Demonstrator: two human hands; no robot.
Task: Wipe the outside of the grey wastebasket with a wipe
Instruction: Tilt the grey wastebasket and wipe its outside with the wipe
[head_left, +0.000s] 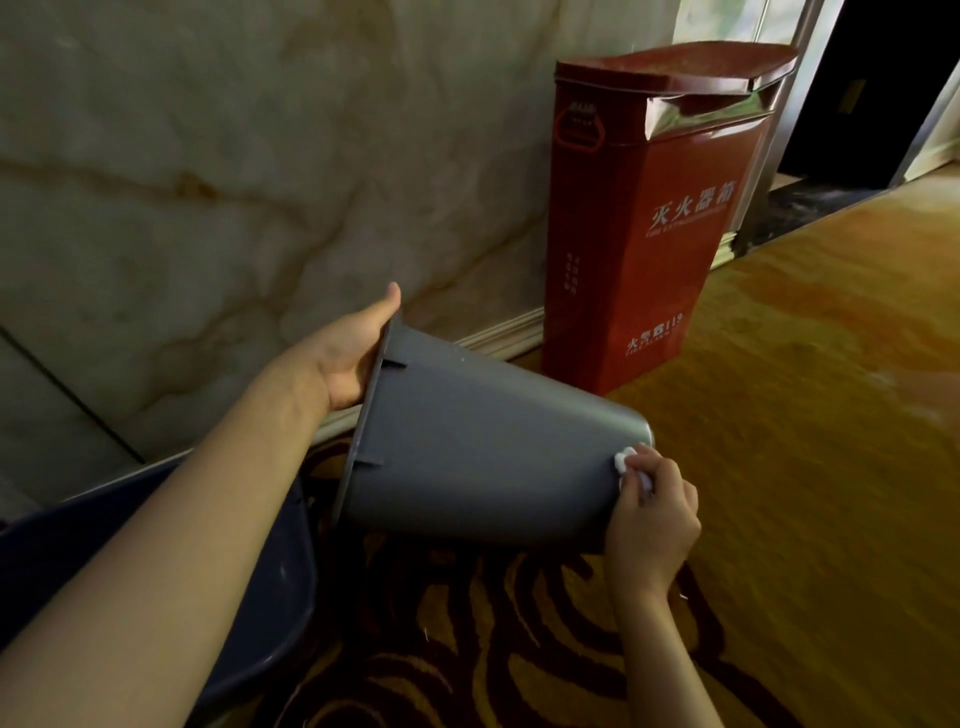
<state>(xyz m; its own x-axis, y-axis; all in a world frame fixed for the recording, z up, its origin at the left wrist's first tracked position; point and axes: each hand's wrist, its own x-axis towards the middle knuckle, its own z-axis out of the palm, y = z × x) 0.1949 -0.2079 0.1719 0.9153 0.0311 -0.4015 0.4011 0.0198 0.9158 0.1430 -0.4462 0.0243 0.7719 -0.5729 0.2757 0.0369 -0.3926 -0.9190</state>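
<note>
Wastebasket (483, 457) tipped sideways; left hand (350, 353) grips rim; right hand (652, 512) presses wipe (626, 460) near base.

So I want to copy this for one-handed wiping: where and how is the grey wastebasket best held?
Grip the open rim, coming from the mouth side, as the left hand does: fingers inside, thumb over the flared lip. The grey wastebasket lies tipped on its side, tapering toward the base, so the smooth wall would likely slip, and a rim grip leaves it free for the wipe in the right hand.

Both forearms bare, no sleeves; left grip (347, 358) & right grip (652, 519) ungloved.
</note>
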